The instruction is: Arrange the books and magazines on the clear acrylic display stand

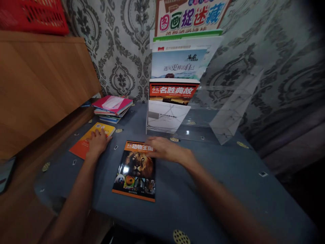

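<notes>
My left hand (98,139) lies on an orange and yellow book (83,144), its fingers spread flat over the cover. In front of me a book with a lion on its cover (137,173) lies face up on the table, smaller animal pictures along its lower part. My right hand (164,148), slightly blurred, reaches over that book's upper right corner with thumb and fingers apart. Whether the fingertips touch the cover I cannot tell. Behind it, a clear tiered book rack (223,112) holds several upright books, among them one with a red title band (175,89).
A small stack of books (113,105) stands at the back left of the blue-grey tablecloth (182,189). To the left rises a wooden cabinet (45,81) with a red basket (35,17) on top. Patterned wallpaper covers the wall behind.
</notes>
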The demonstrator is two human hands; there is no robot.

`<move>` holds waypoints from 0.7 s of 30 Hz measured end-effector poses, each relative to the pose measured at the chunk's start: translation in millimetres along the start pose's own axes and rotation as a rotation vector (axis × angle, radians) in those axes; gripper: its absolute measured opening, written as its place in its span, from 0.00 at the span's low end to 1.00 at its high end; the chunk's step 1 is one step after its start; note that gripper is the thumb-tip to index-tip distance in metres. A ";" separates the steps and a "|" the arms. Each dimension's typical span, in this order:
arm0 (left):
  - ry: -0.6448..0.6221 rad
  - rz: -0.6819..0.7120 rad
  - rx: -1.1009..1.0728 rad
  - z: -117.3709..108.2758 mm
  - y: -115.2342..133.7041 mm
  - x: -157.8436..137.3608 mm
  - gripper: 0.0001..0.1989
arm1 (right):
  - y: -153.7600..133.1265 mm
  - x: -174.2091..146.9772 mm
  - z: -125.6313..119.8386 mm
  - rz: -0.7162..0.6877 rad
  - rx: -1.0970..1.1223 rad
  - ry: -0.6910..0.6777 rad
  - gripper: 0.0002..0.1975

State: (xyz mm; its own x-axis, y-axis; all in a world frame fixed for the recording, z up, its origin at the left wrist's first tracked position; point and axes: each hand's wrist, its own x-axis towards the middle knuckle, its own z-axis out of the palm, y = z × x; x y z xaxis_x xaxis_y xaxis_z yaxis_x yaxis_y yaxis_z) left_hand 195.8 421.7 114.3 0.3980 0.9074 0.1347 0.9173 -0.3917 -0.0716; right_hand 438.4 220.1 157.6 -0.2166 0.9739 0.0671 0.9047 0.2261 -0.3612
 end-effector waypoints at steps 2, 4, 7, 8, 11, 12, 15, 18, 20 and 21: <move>-0.013 0.008 0.012 -0.8 -0.1 1.7 0.34 | -12.5 9.4 23.7 -0.016 -0.032 -0.003 0.20; -0.013 0.020 0.032 -2.3 1.3 2.0 0.33 | -22.5 15.6 45.6 -0.016 -0.047 0.010 0.25; 0.011 0.040 0.059 -4.4 4.3 -0.5 0.32 | -29.1 18.9 73.6 0.010 -0.064 0.073 0.27; 0.022 0.049 0.065 -4.9 5.2 -1.7 0.32 | -29.2 18.5 80.7 0.018 -0.076 0.099 0.27; 0.053 0.074 0.088 -5.2 8.1 -4.8 0.31 | -28.2 13.2 93.0 0.043 -0.105 0.151 0.26; 0.060 0.081 0.098 -5.1 9.1 -5.4 0.30 | -28.3 10.0 94.4 0.055 -0.106 0.150 0.26; 0.070 0.094 0.129 -4.6 12.2 -6.1 0.28 | -31.7 -4.3 93.6 0.070 -0.095 0.121 0.29; 0.072 0.098 0.159 -3.6 14.1 -7.6 0.28 | -39.0 -24.4 91.0 0.011 -0.084 0.070 0.31; 0.072 0.098 0.169 -2.7 13.9 -10.2 0.28 | -45.0 -39.3 89.1 -0.039 -0.072 0.027 0.32; 0.072 0.099 0.169 -2.3 13.3 -11.9 0.28 | -48.1 -46.5 88.1 -0.064 -0.060 0.007 0.32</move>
State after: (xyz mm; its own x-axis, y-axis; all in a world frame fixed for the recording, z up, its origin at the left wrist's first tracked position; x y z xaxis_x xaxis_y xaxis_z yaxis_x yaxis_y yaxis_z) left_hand 203.4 405.3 114.0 0.4912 0.8503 0.1890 0.8611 -0.4414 -0.2521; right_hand 372.7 162.4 89.9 -0.2723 0.9575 0.0951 0.9094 0.2884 -0.2996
